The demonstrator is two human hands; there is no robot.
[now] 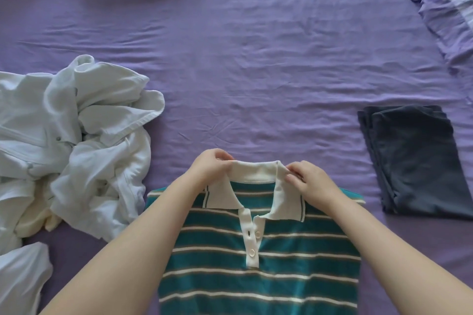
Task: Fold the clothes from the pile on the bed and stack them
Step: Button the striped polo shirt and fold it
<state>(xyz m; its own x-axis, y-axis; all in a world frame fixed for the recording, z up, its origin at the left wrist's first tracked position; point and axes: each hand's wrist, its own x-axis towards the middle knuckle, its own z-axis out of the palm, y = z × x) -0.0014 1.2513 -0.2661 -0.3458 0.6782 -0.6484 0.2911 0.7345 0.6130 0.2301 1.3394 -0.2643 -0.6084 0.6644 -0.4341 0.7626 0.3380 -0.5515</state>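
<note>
Far left: 1 heap of white clothes [74, 140] lay crumpled on the bed [256, 59], pieces tangled, number not countable. Centre, nearest you: 1 striped polo shirt [258, 263] lay flat, front up, 2 buttons visible on the placket. Your left hand [210, 169] pinched the collar [253, 174] at its left end; your right hand [309, 181] pinched its right end, the 2 hands apart. Right: 1 folded dark garment [414, 161] sat well clear. The knit looked light, soft and floppy; the collar seemed stiffer. Shoulder seams would likely hold best for folding.
</note>
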